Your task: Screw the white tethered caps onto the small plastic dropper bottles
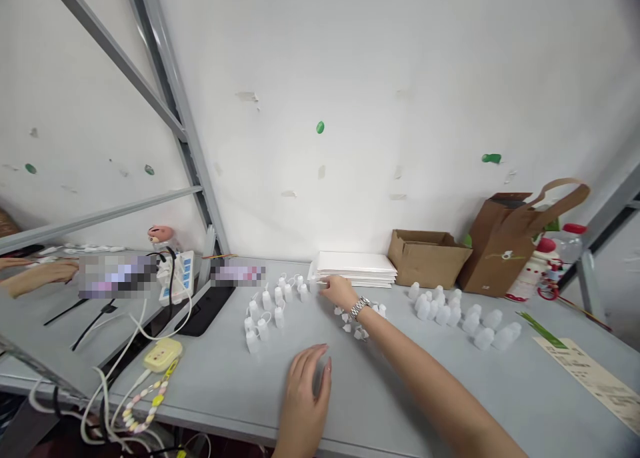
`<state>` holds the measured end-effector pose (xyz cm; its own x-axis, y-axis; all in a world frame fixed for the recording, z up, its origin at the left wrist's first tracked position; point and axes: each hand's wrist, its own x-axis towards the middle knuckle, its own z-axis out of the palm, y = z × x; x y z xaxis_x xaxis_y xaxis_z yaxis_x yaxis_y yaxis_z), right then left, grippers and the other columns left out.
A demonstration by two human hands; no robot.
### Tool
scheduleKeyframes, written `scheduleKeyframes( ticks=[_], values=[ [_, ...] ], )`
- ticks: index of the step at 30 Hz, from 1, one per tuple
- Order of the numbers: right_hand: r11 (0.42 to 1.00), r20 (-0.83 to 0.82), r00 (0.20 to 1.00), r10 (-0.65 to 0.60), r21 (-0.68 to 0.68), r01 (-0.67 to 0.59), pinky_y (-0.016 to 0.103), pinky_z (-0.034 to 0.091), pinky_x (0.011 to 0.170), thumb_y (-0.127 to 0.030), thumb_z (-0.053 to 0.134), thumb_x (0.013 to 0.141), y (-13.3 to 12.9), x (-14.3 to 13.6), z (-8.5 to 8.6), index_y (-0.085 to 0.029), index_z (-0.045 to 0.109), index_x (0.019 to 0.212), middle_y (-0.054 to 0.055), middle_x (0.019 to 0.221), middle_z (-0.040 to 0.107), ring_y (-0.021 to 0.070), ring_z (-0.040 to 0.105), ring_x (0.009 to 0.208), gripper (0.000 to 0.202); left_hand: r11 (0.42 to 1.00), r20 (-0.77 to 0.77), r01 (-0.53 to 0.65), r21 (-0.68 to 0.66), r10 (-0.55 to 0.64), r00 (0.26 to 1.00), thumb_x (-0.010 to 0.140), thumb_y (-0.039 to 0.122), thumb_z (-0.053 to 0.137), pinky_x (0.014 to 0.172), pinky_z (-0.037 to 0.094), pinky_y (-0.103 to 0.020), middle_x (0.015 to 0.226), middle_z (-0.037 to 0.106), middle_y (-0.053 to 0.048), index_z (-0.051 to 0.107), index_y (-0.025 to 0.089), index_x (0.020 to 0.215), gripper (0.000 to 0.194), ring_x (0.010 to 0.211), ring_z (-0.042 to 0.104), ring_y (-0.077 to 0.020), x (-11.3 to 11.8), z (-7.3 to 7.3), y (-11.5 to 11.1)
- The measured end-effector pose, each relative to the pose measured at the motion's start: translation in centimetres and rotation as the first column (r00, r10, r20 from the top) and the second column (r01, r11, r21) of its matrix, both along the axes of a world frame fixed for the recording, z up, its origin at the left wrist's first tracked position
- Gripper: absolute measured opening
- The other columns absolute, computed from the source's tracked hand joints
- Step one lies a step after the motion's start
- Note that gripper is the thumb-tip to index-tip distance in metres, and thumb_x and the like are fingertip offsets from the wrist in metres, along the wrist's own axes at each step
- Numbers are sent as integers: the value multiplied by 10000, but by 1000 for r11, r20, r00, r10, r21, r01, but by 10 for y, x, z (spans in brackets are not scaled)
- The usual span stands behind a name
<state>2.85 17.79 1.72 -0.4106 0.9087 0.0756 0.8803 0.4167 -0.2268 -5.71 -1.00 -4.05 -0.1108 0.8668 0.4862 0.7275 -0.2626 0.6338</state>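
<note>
My right hand (337, 291), with a metal watch on its wrist, reaches to the back of the grey table. Its fingers are closed at a small white plastic bottle (313, 285), at the end of a curved row of similar bottles with loop straps (267, 301). Small white caps (346, 319) lie under and around that wrist. My left hand (305, 391) rests near the front edge, fingers loosely bent and thumb apart, holding nothing. To the right, several translucent bottles (443, 315) stand in a loose group.
A stack of white boxes (357, 268), an open cardboard box (430, 261) and a brown paper bag (500, 251) line the wall. Cables, a power strip (179, 277) and a yellow case (163, 354) lie left. Another person's hand (55, 271) shows beyond the frame post.
</note>
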Motion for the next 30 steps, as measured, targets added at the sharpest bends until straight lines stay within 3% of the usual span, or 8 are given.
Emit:
scheduleKeyframes(
  ticks=[5,7,10,13,20,26,30],
  values=[
    [965,9,989,-149,221,143,405,489,792,-269,536,881,-34,71,22,-163,537,1126,63,1138,573,199,593,946,267,1000,36,-8,-7,8,999,844,291,450,859,505,-405,1053,654,-74,580,236,1070,267,1011,581,-216,-1,-2,1],
    [926,-1,968,-252,291,242,419,419,829,-204,534,868,-46,108,28,-151,606,1020,63,1005,630,230,558,981,177,1000,50,-11,-11,11,999,842,302,452,858,504,-411,1047,654,-71,585,238,1059,263,1006,583,-219,-1,-1,1],
    [847,-23,912,-410,361,390,414,349,775,-166,521,845,-60,160,29,-121,659,935,122,931,646,285,534,956,171,1000,68,-19,-16,20,997,836,313,453,853,502,-423,1029,656,-72,595,235,1037,258,991,588,-225,0,0,2],
    [805,-26,876,-481,382,453,382,310,716,-215,534,840,-67,193,23,-139,697,856,124,885,654,290,534,912,180,999,81,-21,-26,24,996,830,326,456,848,499,-438,1016,657,-72,600,235,1019,255,983,590,-233,0,1,2],
    [786,-32,870,-491,414,459,362,276,703,-288,568,829,-66,203,8,-163,722,778,122,880,631,279,508,907,205,996,92,-63,-56,68,993,816,355,463,871,480,-447,1018,661,-72,604,226,1003,267,992,589,-237,0,-1,4],
    [804,-82,884,-459,386,453,370,291,697,-209,575,812,-60,201,1,-146,715,702,139,855,632,285,515,881,189,992,90,-85,-98,94,992,813,377,452,862,481,-448,1002,670,-80,619,214,977,286,979,597,-244,1,4,4],
    [826,-180,893,-413,339,451,386,309,723,-165,560,801,-67,196,6,-140,704,699,137,856,629,292,529,896,178,990,97,-97,-99,107,989,821,381,442,854,487,-435,1010,670,-76,620,221,979,287,985,597,-239,5,8,3]
  ],
)
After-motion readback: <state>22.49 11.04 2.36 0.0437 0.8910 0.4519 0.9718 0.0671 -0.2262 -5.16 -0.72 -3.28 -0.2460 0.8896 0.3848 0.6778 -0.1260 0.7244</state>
